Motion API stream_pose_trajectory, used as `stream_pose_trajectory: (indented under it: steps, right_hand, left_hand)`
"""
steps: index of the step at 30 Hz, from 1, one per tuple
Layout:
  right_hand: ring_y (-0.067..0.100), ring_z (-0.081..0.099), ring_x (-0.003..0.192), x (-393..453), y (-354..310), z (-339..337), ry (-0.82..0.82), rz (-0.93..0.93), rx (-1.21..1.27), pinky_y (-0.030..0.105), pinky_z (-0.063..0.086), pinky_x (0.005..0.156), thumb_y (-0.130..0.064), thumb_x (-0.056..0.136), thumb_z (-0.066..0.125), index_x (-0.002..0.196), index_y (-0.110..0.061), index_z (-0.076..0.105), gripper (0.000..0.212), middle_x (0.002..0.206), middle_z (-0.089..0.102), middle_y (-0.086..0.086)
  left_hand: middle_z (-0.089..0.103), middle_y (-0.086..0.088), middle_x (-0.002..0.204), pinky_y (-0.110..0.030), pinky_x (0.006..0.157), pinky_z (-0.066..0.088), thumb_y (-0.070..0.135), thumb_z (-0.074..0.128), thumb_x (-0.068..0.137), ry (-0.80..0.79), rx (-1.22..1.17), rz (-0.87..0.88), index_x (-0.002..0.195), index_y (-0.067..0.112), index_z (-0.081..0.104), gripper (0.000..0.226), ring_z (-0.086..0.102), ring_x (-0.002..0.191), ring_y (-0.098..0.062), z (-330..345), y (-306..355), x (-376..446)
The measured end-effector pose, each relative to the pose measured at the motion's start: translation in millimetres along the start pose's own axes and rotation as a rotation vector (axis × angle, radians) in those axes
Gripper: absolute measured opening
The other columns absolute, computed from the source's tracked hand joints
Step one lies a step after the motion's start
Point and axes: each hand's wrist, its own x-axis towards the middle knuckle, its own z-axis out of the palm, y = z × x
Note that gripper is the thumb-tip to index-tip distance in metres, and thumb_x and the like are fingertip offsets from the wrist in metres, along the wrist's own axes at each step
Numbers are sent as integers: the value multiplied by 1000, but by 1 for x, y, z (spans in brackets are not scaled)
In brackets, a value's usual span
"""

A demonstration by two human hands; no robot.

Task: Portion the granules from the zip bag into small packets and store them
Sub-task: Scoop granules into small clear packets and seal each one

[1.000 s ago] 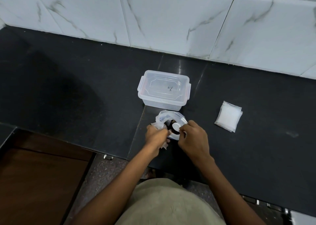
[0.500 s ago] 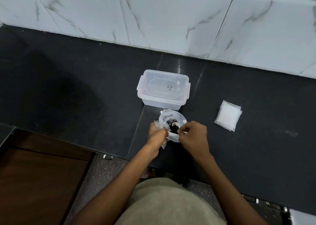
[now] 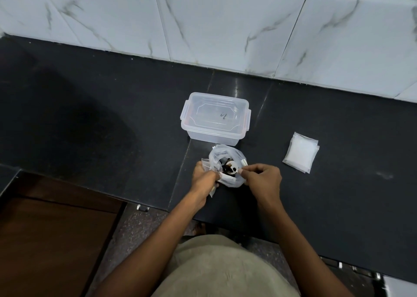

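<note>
A clear zip bag (image 3: pixel 220 159) stands open on the black counter, its mouth spread into a round opening. Dark granules and a small white scoop (image 3: pixel 231 169) show inside. My left hand (image 3: pixel 204 179) grips the bag's left rim together with a small clear packet. My right hand (image 3: pixel 262 179) pinches the bag's right rim between thumb and fingers. A stack of small empty packets (image 3: pixel 301 155) lies flat to the right. A clear plastic box with a clipped lid (image 3: pixel 215 121) stands just behind the bag.
The black counter (image 3: pixel 112 120) runs wide to the left and right, backed by a marble-tiled wall (image 3: pixel 225 25). Its front edge drops off just below my hands. A brown wooden surface (image 3: pixel 49 240) lies lower left.
The bag's mouth has been pulled wider and rounder between my hands. Both hands stay at its rim, shifted only slightly.
</note>
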Motion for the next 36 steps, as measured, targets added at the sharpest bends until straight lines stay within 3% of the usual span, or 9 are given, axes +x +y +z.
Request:
stream_pose_trajectory:
  steps: [3, 6, 10, 13, 18, 23, 28, 32, 36]
  right_hand:
    - [9, 61, 52, 1, 1, -3, -25, 92, 157, 20, 49, 52, -7, 78, 85, 76, -10, 80, 6, 69, 75, 8]
    - [10, 55, 48, -1, -4, -7, -79, 138, 257, 19, 44, 45, -3, 78, 85, 79, -3, 79, 5, 67, 72, 13]
    - [12, 52, 48, -7, -17, -10, -156, 152, 278, 18, 42, 44, 0, 79, 82, 81, 1, 79, 4, 75, 73, 21]
    - [15, 50, 50, -13, -26, -12, -202, 116, 288, 19, 41, 43, 1, 79, 82, 79, 0, 79, 3, 75, 70, 26]
    - [13, 49, 48, -23, -46, -16, -204, 44, 342, 18, 39, 41, 2, 80, 81, 81, 2, 78, 3, 68, 70, 17]
    - [14, 61, 52, -34, -62, -16, -151, -185, 310, 18, 48, 49, -4, 81, 84, 84, -6, 79, 6, 74, 76, 8]
    - [11, 70, 70, -42, -63, -9, -53, -484, 36, 26, 59, 63, -6, 78, 86, 83, -15, 82, 11, 78, 74, -8]
    - [10, 64, 66, -45, -57, -5, -6, -807, -107, 23, 52, 58, 1, 76, 84, 84, -10, 82, 14, 77, 69, -4]
    - [14, 57, 61, -46, -49, 0, 80, -1070, -295, 29, 49, 53, 8, 80, 77, 81, 0, 78, 9, 76, 64, 5]
  left_hand:
    - [68, -8, 107, -42, 77, 58, 0, 64, 77, 74, 97, 40, 103, 21, 55, 35, 67, 94, -22, -1, -4, 0]
    - [58, -2, 109, -33, 83, 51, 9, 73, 75, 177, 256, 172, 100, 20, 53, 34, 59, 98, -17, -4, -2, -4]
    - [45, 3, 107, -27, 82, 38, 13, 78, 74, 335, 393, 363, 99, 16, 47, 39, 48, 97, -14, -7, 2, -9]
    - [47, 4, 103, -31, 80, 43, 14, 79, 70, 373, 405, 466, 97, 18, 48, 41, 50, 97, -17, -10, 6, -12]
    - [48, 6, 98, -39, 77, 51, 15, 81, 66, 377, 404, 575, 93, 21, 48, 43, 53, 93, -19, -9, 10, -17]
    - [48, 6, 95, -39, 74, 51, 10, 74, 64, 351, 439, 678, 92, 21, 47, 41, 53, 89, -19, -8, 16, -24]
    - [57, 4, 93, -39, 73, 52, 16, 73, 70, 263, 343, 747, 94, 19, 53, 31, 59, 86, -16, -3, 24, -31]
    - [63, 3, 86, -42, 69, 54, 20, 75, 70, 219, 285, 732, 92, 21, 53, 31, 62, 79, -19, -1, 26, -31]
    - [65, 6, 82, -24, 64, 49, 10, 83, 70, 214, 220, 733, 92, 23, 53, 39, 60, 72, -9, 0, 30, -34]
